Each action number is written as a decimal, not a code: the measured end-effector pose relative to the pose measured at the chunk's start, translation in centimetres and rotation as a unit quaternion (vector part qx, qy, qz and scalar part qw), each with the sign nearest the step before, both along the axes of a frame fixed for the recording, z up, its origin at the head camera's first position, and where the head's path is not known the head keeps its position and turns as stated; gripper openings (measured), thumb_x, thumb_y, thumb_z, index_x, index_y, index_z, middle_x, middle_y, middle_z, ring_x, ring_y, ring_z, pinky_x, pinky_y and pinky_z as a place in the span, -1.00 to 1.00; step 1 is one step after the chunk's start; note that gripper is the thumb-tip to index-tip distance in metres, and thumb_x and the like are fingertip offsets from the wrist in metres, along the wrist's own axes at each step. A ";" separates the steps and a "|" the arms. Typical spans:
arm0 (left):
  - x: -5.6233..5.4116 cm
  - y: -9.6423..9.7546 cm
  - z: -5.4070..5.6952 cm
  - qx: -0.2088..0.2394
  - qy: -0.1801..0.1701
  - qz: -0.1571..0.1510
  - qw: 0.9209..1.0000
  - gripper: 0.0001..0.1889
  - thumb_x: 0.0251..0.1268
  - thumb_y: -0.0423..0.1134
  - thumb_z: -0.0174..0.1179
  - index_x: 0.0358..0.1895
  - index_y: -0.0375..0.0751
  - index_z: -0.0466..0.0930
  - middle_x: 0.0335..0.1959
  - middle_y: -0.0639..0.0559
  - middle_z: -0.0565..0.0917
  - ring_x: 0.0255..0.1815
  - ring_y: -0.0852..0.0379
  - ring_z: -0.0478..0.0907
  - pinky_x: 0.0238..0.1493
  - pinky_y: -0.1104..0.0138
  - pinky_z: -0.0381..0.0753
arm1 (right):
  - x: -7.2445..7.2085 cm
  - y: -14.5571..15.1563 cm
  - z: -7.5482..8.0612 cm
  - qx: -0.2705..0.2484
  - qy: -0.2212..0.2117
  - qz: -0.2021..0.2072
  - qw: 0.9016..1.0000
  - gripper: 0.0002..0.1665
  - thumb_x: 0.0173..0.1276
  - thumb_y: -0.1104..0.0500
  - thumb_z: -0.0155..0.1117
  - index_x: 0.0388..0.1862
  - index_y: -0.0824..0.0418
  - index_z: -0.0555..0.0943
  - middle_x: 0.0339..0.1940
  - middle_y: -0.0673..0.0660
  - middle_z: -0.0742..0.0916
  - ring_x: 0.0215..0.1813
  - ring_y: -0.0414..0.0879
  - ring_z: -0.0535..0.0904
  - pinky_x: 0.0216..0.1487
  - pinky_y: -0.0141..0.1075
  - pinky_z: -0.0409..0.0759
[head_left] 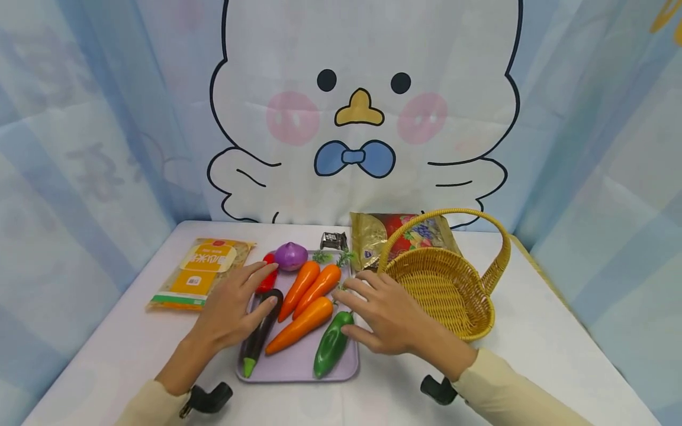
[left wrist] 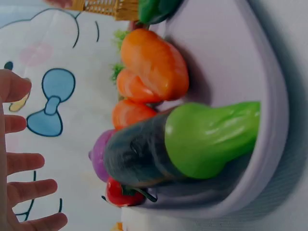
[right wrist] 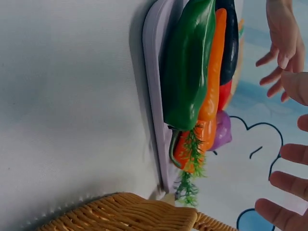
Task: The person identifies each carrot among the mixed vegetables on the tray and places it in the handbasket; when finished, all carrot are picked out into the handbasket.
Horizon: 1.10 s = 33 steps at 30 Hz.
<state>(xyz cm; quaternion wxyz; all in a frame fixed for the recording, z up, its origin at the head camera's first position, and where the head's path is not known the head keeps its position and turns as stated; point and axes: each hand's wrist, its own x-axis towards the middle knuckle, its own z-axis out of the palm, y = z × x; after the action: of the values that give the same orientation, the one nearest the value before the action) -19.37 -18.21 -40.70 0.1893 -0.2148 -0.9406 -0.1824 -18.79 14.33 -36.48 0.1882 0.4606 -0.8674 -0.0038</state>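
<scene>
My left hand hovers over the left side of a lilac tray, fingers spread and holding nothing. Beneath it lie an eggplant and a red pepper, partly covered by the fingers. My right hand is above the tray's right edge, fingers apart and nothing in them, near a green pepper. Between the hands, carrots with green tops lie on the tray. A purple onion sits at its far end. In the left wrist view the eggplant's green stem end is closest.
A yellow wicker basket with a tall handle stands right of the tray. Behind it lies a gold snack bag. A small dark packet lies beyond the tray, and an orange-and-yellow food bag on the left. A printed curtain hangs behind the table.
</scene>
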 end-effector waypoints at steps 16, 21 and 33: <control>-2.5 -1.1 -2.5 0.128 -0.144 0.095 0.977 -0.35 0.44 -0.09 0.15 0.54 -0.14 0.25 0.35 -0.26 0.46 0.22 -0.21 0.47 0.18 -0.17 0.52 | -2.5 -1.4 -0.6 0.016 -0.104 -0.022 0.994 -0.39 0.44 -0.20 0.22 0.37 0.03 0.53 0.19 -0.03 0.65 0.11 -0.08 0.46 0.07 -0.20 0.51; -2.9 -1.2 -3.4 0.167 -0.170 0.104 0.966 -0.38 0.43 -0.16 0.13 0.51 -0.23 0.28 0.26 -0.30 0.52 0.15 -0.21 0.53 0.13 -0.09 0.59 | -3.2 -2.2 -0.9 0.028 -0.125 -0.034 0.991 -0.43 0.47 -0.18 0.19 0.35 0.02 0.54 0.20 -0.03 0.65 0.18 -0.06 0.48 0.12 -0.17 0.52; -3.7 -0.8 -4.6 0.211 -0.192 0.123 0.950 -0.44 0.30 -0.37 0.08 0.40 -0.39 0.41 0.13 -0.28 0.63 -0.04 -0.13 0.56 -0.01 0.08 0.61 | -4.4 -3.5 -1.4 0.038 -0.156 -0.050 0.986 -0.44 0.48 -0.17 0.19 0.34 0.04 0.55 0.19 0.00 0.66 0.20 -0.03 0.50 0.27 -0.10 0.48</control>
<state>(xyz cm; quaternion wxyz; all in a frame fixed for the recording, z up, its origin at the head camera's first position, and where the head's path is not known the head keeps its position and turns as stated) -23.09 -19.05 -45.32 0.0669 -0.0131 -0.9183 -0.3899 -23.14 10.86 -37.86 0.0328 0.4183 -0.9074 0.0252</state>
